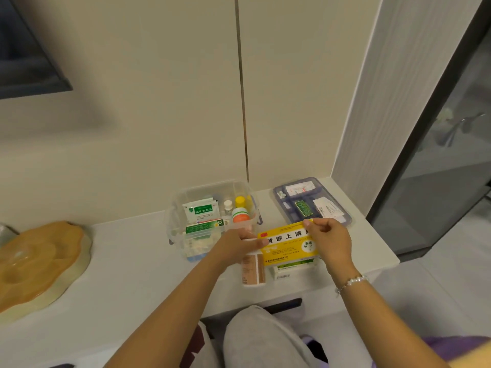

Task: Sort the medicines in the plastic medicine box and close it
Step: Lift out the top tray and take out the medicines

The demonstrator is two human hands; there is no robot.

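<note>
Plastic medicine box (212, 192) open on the counter (127, 261), just right of it my hands, left (236, 244) and right (329, 240), both pinching a yellow medicine carton (288, 244), tray lid (312, 201) beyond.

Off to my left a big amber tray (37, 264) with a wavy rim sits on the white counter (127, 282). Behind the counter stands a cream wall panel (159, 102) with a thin bronze strip (242, 88) running down it. A dark screen (24, 54) shows in the upper left corner. On my right is a glass door (446, 166) in a dark frame. My grey trousers (255, 341) show below.
</note>
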